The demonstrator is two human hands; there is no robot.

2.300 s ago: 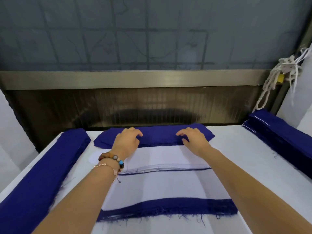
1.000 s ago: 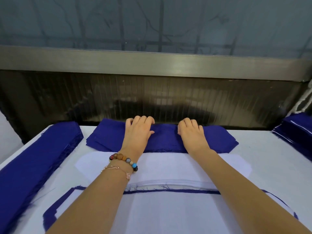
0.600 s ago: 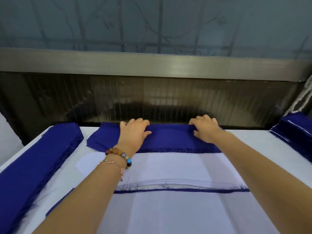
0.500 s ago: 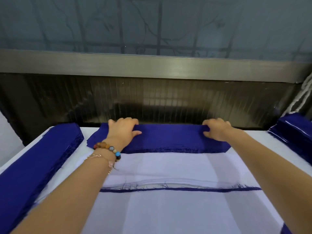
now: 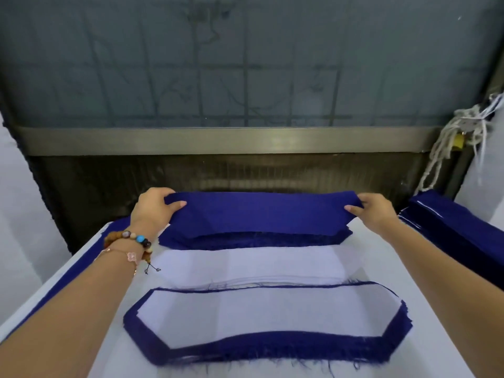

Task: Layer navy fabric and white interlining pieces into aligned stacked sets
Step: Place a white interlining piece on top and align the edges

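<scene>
A navy fabric piece (image 5: 261, 211) hangs lifted between my two hands above the far navy stack (image 5: 253, 240). My left hand (image 5: 152, 207) pinches its left end and my right hand (image 5: 373, 211) pinches its right end. In front of that stack lies a pile of white interlining pieces (image 5: 245, 266). Nearest to me sits a layered set (image 5: 267, 347): a navy piece with white interlining (image 5: 267, 312) on top, the navy border showing all round.
A long navy stack (image 5: 458, 236) lies along the table's right edge and another navy strip (image 5: 68, 276) along the left edge. The white table (image 5: 381, 260) ends at a dark slatted panel and metal rail behind. White cords (image 5: 452, 143) hang at the right.
My hands slid apart from the middle of the far navy stack to its two ends, gripped the top piece and raised it off the stack.
</scene>
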